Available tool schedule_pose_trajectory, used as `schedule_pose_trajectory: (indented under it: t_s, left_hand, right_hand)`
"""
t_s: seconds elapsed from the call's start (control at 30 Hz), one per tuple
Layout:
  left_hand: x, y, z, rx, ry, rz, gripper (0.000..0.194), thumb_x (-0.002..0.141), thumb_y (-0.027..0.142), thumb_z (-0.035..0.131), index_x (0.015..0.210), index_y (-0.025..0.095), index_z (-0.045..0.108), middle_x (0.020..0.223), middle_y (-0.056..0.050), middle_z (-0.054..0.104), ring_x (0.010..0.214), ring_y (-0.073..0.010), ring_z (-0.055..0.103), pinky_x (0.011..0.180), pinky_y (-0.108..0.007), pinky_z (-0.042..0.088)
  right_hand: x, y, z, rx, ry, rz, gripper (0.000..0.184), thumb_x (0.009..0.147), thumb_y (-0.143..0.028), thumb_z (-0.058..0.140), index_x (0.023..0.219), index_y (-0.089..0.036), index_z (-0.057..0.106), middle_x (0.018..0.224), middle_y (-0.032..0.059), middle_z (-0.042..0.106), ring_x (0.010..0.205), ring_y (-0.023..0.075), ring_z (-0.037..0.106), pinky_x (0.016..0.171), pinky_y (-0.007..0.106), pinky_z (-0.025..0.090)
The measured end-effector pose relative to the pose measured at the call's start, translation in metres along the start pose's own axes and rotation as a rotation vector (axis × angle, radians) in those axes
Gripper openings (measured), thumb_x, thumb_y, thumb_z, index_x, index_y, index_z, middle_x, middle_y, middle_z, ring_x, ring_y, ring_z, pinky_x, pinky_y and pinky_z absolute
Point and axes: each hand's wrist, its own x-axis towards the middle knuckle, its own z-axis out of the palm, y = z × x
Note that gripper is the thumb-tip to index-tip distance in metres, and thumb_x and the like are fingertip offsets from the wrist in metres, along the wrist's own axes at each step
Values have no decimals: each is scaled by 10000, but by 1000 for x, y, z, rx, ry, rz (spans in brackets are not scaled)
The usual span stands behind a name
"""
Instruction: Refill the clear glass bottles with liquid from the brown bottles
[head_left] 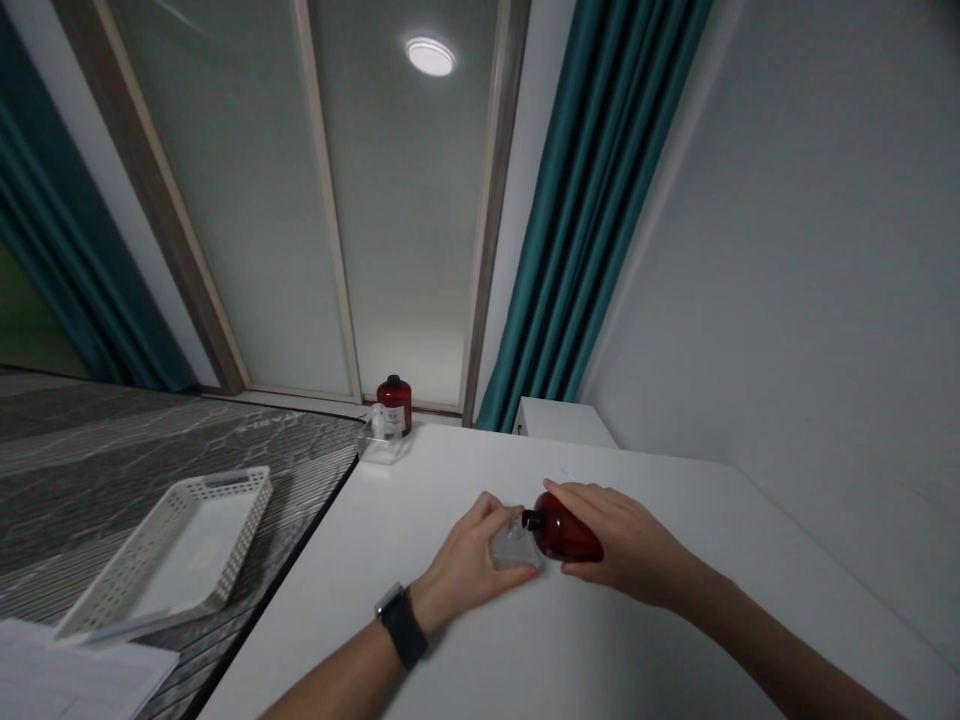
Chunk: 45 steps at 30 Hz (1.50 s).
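Note:
Over the white table, my right hand [622,540] is wrapped round a dark red bottle [564,530], tipped onto its side with its black neck [532,520] pointing left. My left hand [476,555], with a dark watch on the wrist, grips a small clear container [514,545] between thumb and fingers. The bottle's neck sits right at the top of that container; whether they touch, I cannot tell. Any liquid passing between them is too small to make out. The palm side of both hands is hidden.
At the table's [337,560] far left corner stand another dark red bottle [395,400] and a clear tray [384,447] with clear items. Left, on a grey striped surface, are a white perforated basket [247,530] and papers [82,675]. A white cabinet [566,421] stands behind the table.

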Motion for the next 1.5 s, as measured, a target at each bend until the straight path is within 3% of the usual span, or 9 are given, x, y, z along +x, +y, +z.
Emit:
schedule_pose_trajectory:
  t_s: [0.33,0.57,0.9,1.5]
  left_hand:
    - [0,3,0,17,23,-16,652,715,249,859,1303,234,576,1111,-50,555,1017,-247,612,961,-457,552]
    - [0,6,1,32,35,-18,639,715,259,858,1290,245,581,1104,-41,557,1007,-234,615,943,-442,559]
    - [-1,4,2,23,36,-23,648,713,254,863,1299,249,587,1110,-41,562,1015,-238,614,949,-431,550]
    - [0,9,-2,6,22,-18,579,744,253,844,1266,267,596,1087,-36,562,1019,-238,602,942,-436,549]
  right_hand:
    - [3,2,-4,-12,-7,-26,895,689,-266,808,1497,-293,424,1395,105,622,1221,350,609,1003,529,498]
    - [6,-2,-11,-76,-55,-37,882,698,-244,800,1493,-234,419,1413,127,608,1239,339,603,1017,517,496]
    - [12,-8,-20,-94,-98,-36,749,704,-275,805,1395,-232,521,1410,130,614,1245,347,606,1022,522,492]
    - [19,-10,-30,-133,-186,-72,817,717,-271,826,1453,-240,472,1445,141,585,1283,360,577,1053,554,460]
